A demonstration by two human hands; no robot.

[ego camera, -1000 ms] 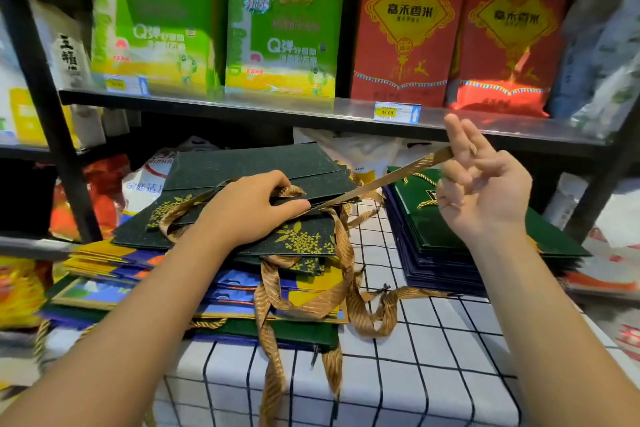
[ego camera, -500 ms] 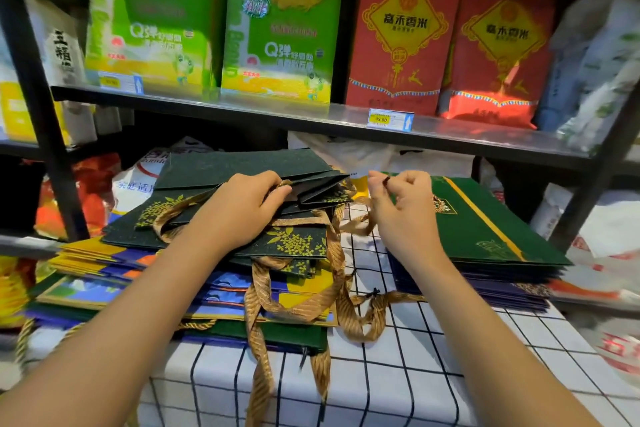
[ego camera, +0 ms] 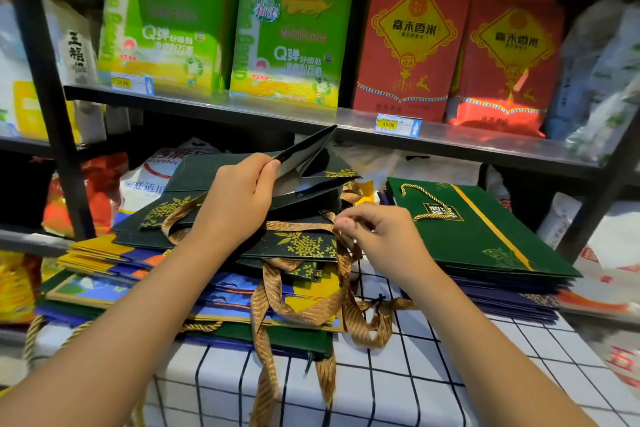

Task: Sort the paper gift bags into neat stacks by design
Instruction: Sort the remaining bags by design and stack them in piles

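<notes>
A mixed pile of flat paper gift bags (ego camera: 221, 291) lies on a white grid-patterned tablecloth (ego camera: 398, 388). On top are dark green bags with gold flower print (ego camera: 304, 243) and brown ribbon handles (ego camera: 266, 288). My left hand (ego camera: 235, 201) grips the top dark green bag and lifts its upper flap (ego camera: 304, 156) open. My right hand (ego camera: 377, 236) pinches a brown ribbon handle at the bag's right edge. To the right lies a neat stack topped by a green bag with a gold stripe and cord handle (ego camera: 478, 229), over purple bags.
A metal shelf (ego camera: 450, 139) runs just above the piles, holding green boxes (ego camera: 294, 28) and red rice bags (ego camera: 415, 35). A black upright post (ego camera: 45, 87) stands at the left. More sacks fill the lower shelf behind and beside the piles.
My right hand let the stretched ribbon go slack and came in to the bag's right edge. My left hand went from pressing on the top dark green bag to lifting its flap.
</notes>
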